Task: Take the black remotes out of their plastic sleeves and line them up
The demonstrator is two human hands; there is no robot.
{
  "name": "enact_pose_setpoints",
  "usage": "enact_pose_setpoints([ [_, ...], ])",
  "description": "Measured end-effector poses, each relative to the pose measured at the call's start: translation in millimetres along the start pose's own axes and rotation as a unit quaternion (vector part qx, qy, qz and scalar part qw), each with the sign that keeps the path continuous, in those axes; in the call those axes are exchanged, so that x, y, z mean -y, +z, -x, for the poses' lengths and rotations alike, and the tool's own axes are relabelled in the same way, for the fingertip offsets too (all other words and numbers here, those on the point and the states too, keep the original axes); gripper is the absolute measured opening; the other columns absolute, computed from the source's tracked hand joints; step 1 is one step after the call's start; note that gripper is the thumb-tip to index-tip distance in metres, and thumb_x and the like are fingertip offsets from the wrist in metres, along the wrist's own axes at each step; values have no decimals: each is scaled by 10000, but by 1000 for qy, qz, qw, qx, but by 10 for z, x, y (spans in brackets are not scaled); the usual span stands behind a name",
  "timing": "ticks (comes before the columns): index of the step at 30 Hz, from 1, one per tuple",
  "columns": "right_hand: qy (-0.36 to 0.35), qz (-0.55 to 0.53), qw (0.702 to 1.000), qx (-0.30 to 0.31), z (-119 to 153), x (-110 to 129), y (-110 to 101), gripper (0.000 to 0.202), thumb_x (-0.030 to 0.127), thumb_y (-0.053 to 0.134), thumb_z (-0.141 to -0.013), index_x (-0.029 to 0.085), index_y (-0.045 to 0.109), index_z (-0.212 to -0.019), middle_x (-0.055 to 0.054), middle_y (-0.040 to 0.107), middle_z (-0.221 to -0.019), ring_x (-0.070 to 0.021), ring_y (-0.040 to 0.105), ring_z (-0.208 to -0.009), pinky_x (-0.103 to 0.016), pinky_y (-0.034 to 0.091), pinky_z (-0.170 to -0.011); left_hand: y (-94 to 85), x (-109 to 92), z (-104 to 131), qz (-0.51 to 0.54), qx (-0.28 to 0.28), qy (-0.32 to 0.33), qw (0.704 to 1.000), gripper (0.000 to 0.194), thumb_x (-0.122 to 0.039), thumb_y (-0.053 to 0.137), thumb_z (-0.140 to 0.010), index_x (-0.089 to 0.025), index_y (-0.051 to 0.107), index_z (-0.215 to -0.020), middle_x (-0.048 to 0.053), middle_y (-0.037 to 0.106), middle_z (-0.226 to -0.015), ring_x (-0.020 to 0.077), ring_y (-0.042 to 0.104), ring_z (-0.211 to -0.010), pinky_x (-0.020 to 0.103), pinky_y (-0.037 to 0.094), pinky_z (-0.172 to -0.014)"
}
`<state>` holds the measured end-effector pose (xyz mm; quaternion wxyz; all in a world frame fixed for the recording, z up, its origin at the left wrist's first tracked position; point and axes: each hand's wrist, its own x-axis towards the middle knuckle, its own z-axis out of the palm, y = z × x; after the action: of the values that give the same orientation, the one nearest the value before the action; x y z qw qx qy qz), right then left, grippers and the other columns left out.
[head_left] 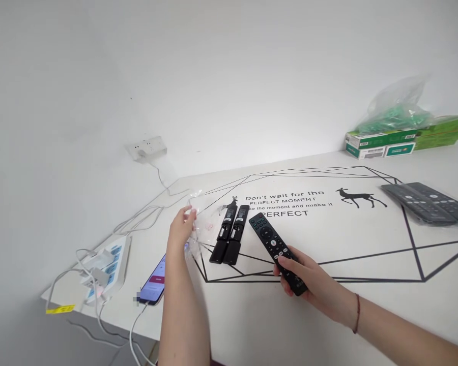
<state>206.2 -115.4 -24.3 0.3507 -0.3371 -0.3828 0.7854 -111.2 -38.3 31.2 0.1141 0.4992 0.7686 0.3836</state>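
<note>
In the head view my right hand point(295, 269) grips a black remote control point(274, 243), buttons up, with the thumb on its lower keys. My left hand point(182, 225), fingers slightly apart, is at some clear plastic wrapping point(198, 229) on the table; I see nothing firmly held in it. Between my hands two more black remotes lie side by side, back up: a left one point(228, 219) and a right one point(240, 218). Their battery compartments look uncovered, and black covers point(232, 251) lie at their near ends. Under my left forearm a lit phone point(152, 285) is partly hidden.
At the right lie several wrapped remotes point(423, 203). Green and white boxes point(381, 140) with a plastic bag point(399, 109) on top stand at the back right. A power strip point(114, 264) with plugs and white cables point(141, 216) occupies the left edge, below a wall socket point(150, 147).
</note>
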Motion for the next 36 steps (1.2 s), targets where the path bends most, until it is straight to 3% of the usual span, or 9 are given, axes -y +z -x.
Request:
enact_pose_setpoints([
  [5,3,-9,1000,-3,-2,7,-4,268,452,636,-812,208,540,-871,7,611,-798,-96,502,-571,-246,367,-557,64,63,-51,-72,55,10,996,532,-416,597,-732,-209,540,-1219,-13,610,-683,171,597,-650,277,444,-658],
  [8,9,-8,1000,-8,5,12,-4,259,446,636,-812,210,550,-877,7,612,-809,-94,503,-575,-244,370,-558,134,110,-100,-104,58,20,993,517,-399,604,-731,-246,539,-1221,8,649,-788,192,608,-777,292,438,-739],
  [13,13,-10,1000,-12,12,11,-12,241,434,624,-825,209,550,-865,11,608,-811,-88,505,-571,-238,370,-558,212,178,-150,-129,76,29,988,281,-353,590,-744,-236,677,-985,68,666,-1085,223,610,-932,313,436,-826],
  [21,15,-19,1000,-11,-5,13,-10,240,437,625,-820,211,545,-832,10,625,-807,-90,516,-567,-245,368,-560,288,149,-111,-136,106,16,985,271,-261,639,-667,-221,713,-925,69,730,-899,250,658,-868,320,475,-769],
  [25,14,-30,999,-10,3,11,-16,238,435,622,-821,211,544,-836,9,630,-803,-91,516,-557,-249,364,-558,295,128,-131,-130,83,46,987,239,-205,614,-674,-216,709,-893,85,717,-984,277,635,-977,371,453,-887],
  [29,10,-44,999,-18,10,10,-12,253,447,587,-849,203,537,-808,6,631,-796,-87,518,-546,-245,371,-559,306,-78,-73,-98,15,107,989,304,-240,488,-813,-164,667,-1046,135,616,-1220,272,499,-1214,384,335,-1049],
  [32,4,-59,998,-27,-21,15,-24,296,501,567,-854,208,540,-820,6,632,-794,-88,523,-543,-245,390,-564,473,-387,162,-33,-4,145,989,383,-356,410,-894,-198,596,-1189,103,589,-1259,217,553,-1129,332,410,-974],
  [34,-11,-66,997,-32,-64,28,-48,317,529,560,-851,213,550,-840,5,632,-790,-91,524,-539,-245,398,-559,679,-611,422,144,50,140,978,426,-440,452,-885,-209,583,-1219,109,616,-1206,219,582,-1058,347,423,-943],
  [36,-34,-75,996,-33,-115,47,-83,335,550,549,-850,215,562,-858,2,630,-785,-93,524,-537,-242,400,-545,915,-795,724,300,138,85,940,451,-502,486,-864,-216,606,-1191,107,655,-1079,215,604,-968,346,440,-894],
])
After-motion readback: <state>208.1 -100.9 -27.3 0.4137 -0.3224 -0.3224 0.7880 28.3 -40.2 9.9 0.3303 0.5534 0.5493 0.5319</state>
